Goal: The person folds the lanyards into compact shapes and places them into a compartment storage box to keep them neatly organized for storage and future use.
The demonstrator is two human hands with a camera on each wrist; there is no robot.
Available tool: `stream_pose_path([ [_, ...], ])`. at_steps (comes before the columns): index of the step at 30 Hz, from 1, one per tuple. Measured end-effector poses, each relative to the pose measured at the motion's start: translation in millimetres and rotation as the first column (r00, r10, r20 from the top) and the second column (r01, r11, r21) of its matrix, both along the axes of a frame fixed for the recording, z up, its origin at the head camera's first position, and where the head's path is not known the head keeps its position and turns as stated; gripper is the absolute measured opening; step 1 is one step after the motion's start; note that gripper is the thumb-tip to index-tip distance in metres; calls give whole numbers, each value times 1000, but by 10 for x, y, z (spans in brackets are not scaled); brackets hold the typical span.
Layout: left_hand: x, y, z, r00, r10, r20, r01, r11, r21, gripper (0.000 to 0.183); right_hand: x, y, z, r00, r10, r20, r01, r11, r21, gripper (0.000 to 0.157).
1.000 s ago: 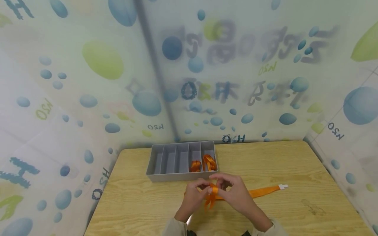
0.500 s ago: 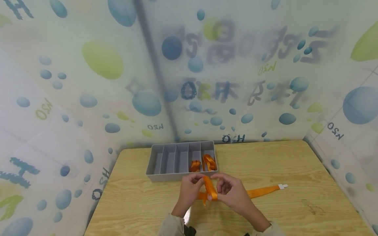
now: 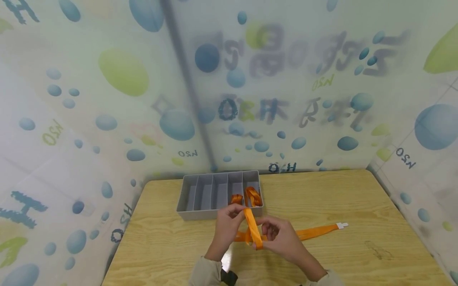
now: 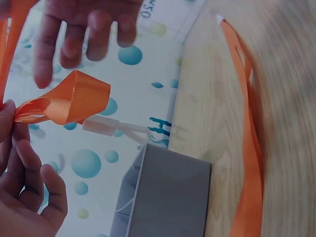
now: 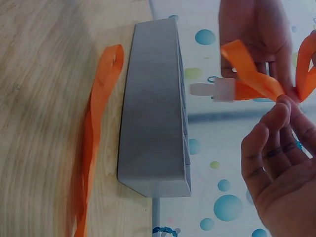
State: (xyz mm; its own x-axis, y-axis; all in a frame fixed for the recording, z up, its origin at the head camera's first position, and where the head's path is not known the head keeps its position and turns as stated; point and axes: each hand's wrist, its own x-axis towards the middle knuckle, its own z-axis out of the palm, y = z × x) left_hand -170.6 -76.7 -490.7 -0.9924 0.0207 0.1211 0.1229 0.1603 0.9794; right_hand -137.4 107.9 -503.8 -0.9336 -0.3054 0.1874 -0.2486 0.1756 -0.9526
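So, seen from the head, the orange ribbon loop (image 3: pixel 253 229) slants between both hands: left hand (image 3: pixel 228 220) pinches its top, right hand (image 3: pixel 282 238) pinches its bottom.

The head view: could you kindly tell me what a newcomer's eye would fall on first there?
Most likely the orange ribbon held between the left hand and right hand, before the gray tray. Next, perhaps, the drop-patterned backdrop behind the table, and the flat ribbon on it, whose white tip lies right of both hands.

Left hand (image 3: pixel 226 225) pinching, slightly higher, right hand (image 3: pixel 282 239) pinching close beside it, forearms (image 3: pixel 312 267) angled inward
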Motion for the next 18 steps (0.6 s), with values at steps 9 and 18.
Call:
stream_pose_path([
  [9,5,-22,-12,999,-39,-28,41,997,58,7,0,-27,-120,988,-114,-104,123,988,90,38],
  [18,36,3,24,998,-53,-28,56,994,96,5,-4,-72,-210,995,-91,-32,93,994,51,47],
])
